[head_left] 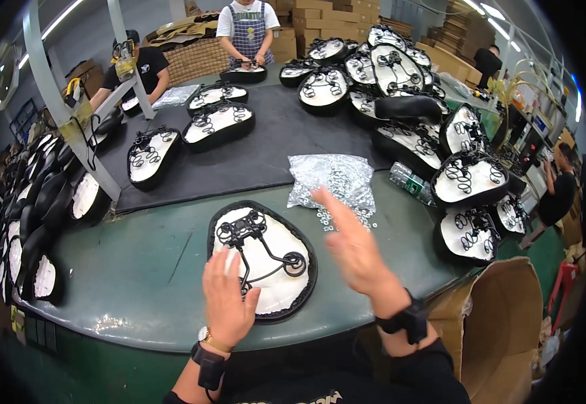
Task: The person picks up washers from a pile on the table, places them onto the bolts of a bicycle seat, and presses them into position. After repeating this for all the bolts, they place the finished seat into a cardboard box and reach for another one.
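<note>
Judging by the seat (281,291), we had its metal frame (244,227) placed, fastening unclear; nuts (326,219) lay loose. Our left hand (229,296) and right hand (357,257) were outstretched.

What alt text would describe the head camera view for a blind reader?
A person's left hand is over an upturned bicycle seat on a green table; the right hand hovers near a bag of metal nuts. More seats are piled farther right.
</note>
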Available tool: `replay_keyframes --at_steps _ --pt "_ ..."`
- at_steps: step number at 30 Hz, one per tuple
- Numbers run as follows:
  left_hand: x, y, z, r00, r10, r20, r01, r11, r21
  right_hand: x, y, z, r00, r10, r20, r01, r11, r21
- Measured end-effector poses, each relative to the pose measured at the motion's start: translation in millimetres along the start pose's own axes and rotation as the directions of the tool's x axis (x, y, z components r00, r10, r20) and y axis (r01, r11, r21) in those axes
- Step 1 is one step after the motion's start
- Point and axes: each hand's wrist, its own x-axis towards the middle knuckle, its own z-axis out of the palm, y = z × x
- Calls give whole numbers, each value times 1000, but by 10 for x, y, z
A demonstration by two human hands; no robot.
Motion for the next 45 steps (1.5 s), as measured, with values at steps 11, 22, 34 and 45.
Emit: replay_keyframes --at_steps 11,22,34,45 --pt "-81 -129 213 987 -60 146 80 988 -135 -107 1041 774 988 155 11 -155 979 130" --pt "-470 437 231 980 159 122 -143 981 -129 -569 1780 88 943 315 -105 -281 587 -760" --pt "-435 372 346 971 95 218 -68 990 -126 -868 1014 211 915 370 -162 -399 890 -222" --pt "-110 424 563 932 48 361 -36 999 -39 -840 783 694 969 165 -182 -228 879 -419"
